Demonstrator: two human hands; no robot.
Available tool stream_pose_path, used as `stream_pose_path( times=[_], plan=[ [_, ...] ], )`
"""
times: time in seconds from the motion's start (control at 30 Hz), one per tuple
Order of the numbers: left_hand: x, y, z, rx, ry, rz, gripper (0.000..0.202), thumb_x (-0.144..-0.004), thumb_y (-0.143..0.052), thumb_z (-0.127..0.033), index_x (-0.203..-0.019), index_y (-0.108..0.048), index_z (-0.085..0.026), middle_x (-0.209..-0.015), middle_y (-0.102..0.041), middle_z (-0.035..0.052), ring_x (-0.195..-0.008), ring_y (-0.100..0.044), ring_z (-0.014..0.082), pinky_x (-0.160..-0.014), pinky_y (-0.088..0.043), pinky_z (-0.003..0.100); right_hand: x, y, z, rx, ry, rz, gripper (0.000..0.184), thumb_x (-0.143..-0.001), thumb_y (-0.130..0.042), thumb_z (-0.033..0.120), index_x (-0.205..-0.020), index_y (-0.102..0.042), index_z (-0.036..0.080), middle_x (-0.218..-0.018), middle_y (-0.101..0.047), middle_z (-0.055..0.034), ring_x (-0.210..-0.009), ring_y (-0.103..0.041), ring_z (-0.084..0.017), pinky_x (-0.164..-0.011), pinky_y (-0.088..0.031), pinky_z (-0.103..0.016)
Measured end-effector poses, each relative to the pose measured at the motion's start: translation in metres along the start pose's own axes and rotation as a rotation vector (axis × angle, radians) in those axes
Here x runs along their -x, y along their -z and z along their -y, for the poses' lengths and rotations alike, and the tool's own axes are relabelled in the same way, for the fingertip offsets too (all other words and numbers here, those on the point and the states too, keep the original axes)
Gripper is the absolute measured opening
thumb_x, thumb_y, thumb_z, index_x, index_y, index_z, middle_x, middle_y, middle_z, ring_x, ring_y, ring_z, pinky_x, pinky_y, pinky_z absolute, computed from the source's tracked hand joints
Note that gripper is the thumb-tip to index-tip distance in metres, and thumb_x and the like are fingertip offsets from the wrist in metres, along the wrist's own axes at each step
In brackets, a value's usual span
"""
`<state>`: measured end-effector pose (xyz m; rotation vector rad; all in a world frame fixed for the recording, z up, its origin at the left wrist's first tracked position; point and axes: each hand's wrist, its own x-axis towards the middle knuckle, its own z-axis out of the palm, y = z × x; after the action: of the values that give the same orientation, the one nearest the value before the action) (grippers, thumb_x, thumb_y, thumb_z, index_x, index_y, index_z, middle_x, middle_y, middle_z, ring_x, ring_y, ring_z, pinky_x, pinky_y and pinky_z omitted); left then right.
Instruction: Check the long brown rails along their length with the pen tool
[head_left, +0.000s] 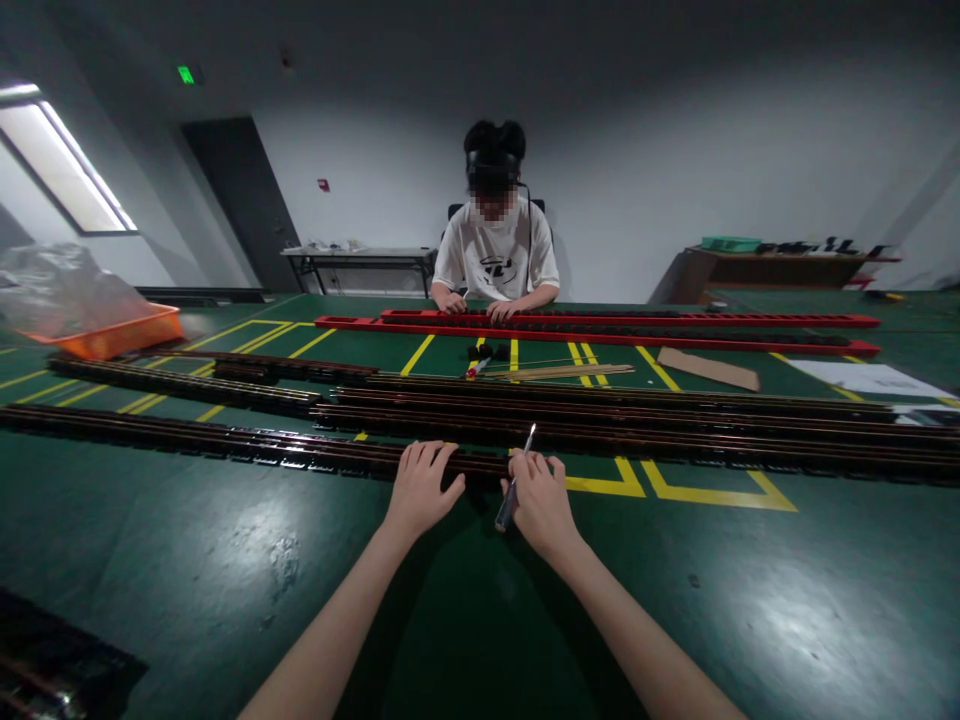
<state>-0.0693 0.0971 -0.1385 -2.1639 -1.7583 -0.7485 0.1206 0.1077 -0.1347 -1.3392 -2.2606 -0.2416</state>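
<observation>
Fingers of our right hand (pixel 541 500) are closed round a thin tool (pixel 514 480), its silver tip pointing up and away over the nearest dark rail (pixel 300 452). Just left of that grip our left hand (pixel 420 490) lies flat, spread on the same rail. Beyond the grip, more dark rails (pixel 600 400) lie between it and the wooden sticks (pixel 570 372), red rails (pixel 600 335) and a co-worker (pixel 495 255). Far to the left sits an orange tray (pixel 112 338).

two forearms (pixel 337 620) only in view, long and lean, both bare from wrist to bottom edge of frame. left grip (pixel 420 490) bare, fingers slim. right grip (pixel 541 505) bare too, same slim build. wrists uncovered. upper arms, shoulders, clothing out of frame. nails too small to judge.
</observation>
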Motion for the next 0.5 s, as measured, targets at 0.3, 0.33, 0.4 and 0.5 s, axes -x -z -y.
stream_pose_path(
  times=[0.3,0.33,0.4,0.5],
  plan=[
    [-0.0007,0.0028,-0.0022,0.028,-0.006,0.029,0.035,-0.087,-0.04,-0.036,-0.111,-0.057,-0.017,-0.11,-0.062,0.0083,-0.107,-0.052,0.0239,-0.104,-0.03,0.047,0.0014,0.0073,0.0023,0.018,-0.102,-0.013,0.021,-0.073,-0.054,0.009,-0.093,-0.053,0.013,-0.092,-0.065,-0.0114,-0.093,-0.055,-0.027,-0.088,-0.027,-0.041],
    [-0.0008,0.0033,-0.0024,0.028,0.0,0.026,0.035,-0.088,-0.04,-0.037,-0.111,-0.057,-0.018,-0.109,-0.062,0.0082,-0.107,-0.052,0.0238,-0.104,-0.029,0.047,0.0014,0.0083,0.0032,0.026,-0.117,-0.017,0.022,-0.071,-0.054,0.007,-0.092,-0.053,0.013,-0.09,-0.065,-0.0114,-0.092,-0.056,-0.027,-0.088,-0.027,-0.042],
    [-0.0008,0.0039,-0.0028,0.026,0.011,0.017,0.034,-0.088,-0.04,-0.037,-0.11,-0.058,-0.018,-0.109,-0.063,0.0082,-0.107,-0.053,0.0237,-0.105,-0.029,0.047,0.0018,0.0095,0.0047,0.045,-0.13,-0.028,0.024,-0.069,-0.052,0.003,-0.091,-0.053,0.013,-0.09,-0.065,-0.0117,-0.092,-0.056,-0.027,-0.089,-0.027,-0.042],
    [-0.0006,0.004,-0.0032,0.027,0.027,0.001,0.033,-0.088,-0.04,-0.037,-0.109,-0.059,-0.019,-0.107,-0.063,0.0077,-0.106,-0.053,0.0236,-0.105,-0.027,0.047,0.0033,0.0085,0.0041,0.076,-0.126,-0.059,0.032,-0.067,-0.049,-0.002,-0.095,-0.052,0.013,-0.096,-0.065,-0.0135,-0.099,-0.054,-0.029,-0.09,-0.026,-0.043]
  ],
)
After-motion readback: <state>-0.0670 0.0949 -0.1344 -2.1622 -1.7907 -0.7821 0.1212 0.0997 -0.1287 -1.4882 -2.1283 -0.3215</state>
